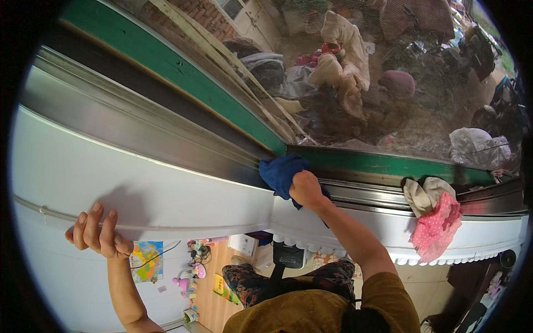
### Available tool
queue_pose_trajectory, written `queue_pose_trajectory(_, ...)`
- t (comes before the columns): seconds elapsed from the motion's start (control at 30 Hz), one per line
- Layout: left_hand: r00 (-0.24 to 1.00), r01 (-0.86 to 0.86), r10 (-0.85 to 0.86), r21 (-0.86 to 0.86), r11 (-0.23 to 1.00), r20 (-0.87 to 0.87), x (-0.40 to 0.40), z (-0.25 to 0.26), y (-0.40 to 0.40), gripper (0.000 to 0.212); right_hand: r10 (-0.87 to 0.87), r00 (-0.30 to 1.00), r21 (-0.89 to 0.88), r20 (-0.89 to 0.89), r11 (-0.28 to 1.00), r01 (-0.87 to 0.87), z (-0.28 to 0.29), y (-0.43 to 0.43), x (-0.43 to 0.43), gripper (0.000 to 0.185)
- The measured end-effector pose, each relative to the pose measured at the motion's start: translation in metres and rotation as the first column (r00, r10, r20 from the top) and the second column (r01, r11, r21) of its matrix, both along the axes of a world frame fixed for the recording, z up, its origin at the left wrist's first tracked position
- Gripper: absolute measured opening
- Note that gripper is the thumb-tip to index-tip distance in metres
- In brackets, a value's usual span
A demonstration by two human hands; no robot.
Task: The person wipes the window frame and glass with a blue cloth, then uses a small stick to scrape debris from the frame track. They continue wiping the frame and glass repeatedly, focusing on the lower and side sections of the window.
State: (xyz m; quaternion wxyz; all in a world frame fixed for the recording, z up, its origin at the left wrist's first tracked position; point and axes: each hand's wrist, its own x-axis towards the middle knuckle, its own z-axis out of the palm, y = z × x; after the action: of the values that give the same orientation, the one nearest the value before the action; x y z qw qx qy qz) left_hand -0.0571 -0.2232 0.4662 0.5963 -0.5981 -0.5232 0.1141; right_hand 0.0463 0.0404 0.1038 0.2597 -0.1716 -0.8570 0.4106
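Observation:
My right hand [307,189] is closed around a bunched dark blue cloth [280,172]. It presses the cloth into the corner where two metal window tracks meet, beneath the green window frame [233,112]. Out to the left, my left hand [99,233] has its fingers apart and holds nothing. Its fingertips are at the white wall surface [166,204], over a thin cable [166,228] that runs along it. A pink polka-dot cloth [437,231] and a whitish cloth [431,189] hang over the right-hand track [366,193].
Below me is a wooden desk [212,287] bearing small items and a booklet [225,288]. A colourful map [148,260] hangs on the wall. A scalloped white trim [408,261] edges the right sill. Beyond the mesh screen lie bags and piled clutter [345,62].

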Motion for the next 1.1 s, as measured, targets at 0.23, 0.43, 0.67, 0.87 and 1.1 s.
queue_pose_trajectory(0.23,1.000,0.017,-0.017,-0.025,1.000,0.025,-0.001,0.000,-0.005,0.036,-0.038,0.987,-0.010,-0.155,0.999,0.037,0.057,-0.008,-0.013,0.009)
queue_pose_trajectory(0.43,1.000,-0.018,0.019,-0.024,1.000,0.020,0.001,-0.001,-0.006,0.036,0.059,0.962,-0.181,-0.266,0.977,-0.110,0.069,-0.006,-0.021,0.008)
queue_pose_trajectory(0.67,0.998,0.055,-0.055,0.001,0.998,0.040,-0.001,-0.003,0.005,0.032,0.090,0.835,-0.098,-0.543,0.981,-0.169,0.144,-0.005,-0.053,0.015)
queue_pose_trajectory(0.87,0.999,0.036,-0.036,-0.001,0.999,0.021,0.003,-0.001,0.004,0.032,0.183,0.802,-0.002,-0.568,0.975,-0.224,0.174,0.005,-0.046,0.020)
queue_pose_trajectory(1.1,0.999,0.029,-0.029,0.011,1.000,0.014,0.003,-0.002,0.003,0.028,0.126,0.696,-0.080,-0.707,0.963,-0.255,0.134,-0.008,-0.026,0.021)
